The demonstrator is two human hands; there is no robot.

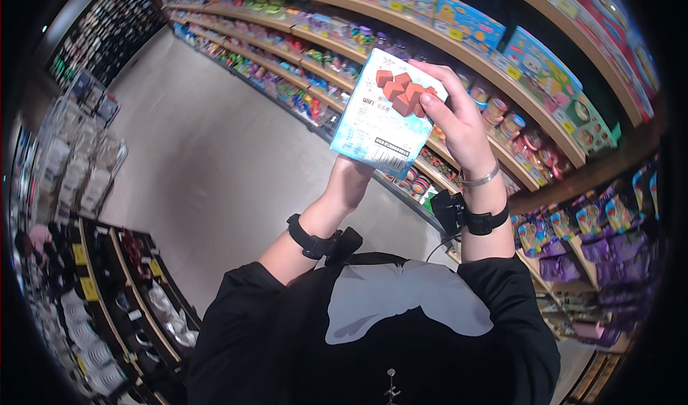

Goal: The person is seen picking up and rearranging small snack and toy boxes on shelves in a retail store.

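Left hand (pixel 349 183): curled under the box's lower edge, propping it from below; fingers hidden, so how far closed I cannot tell.
Right hand (pixel 459 122): fingers closed on the box's upper right corner, thumb on its face.
Box (pixel 383 111): pale blue, red cubes pictured; held up at chest height before the shelves (pixel 502 83).
Progress: box is off the shelf and in both hands; not yet put down anywhere.
Axis: long side runs lower-left to upper-right, printed face toward the camera.
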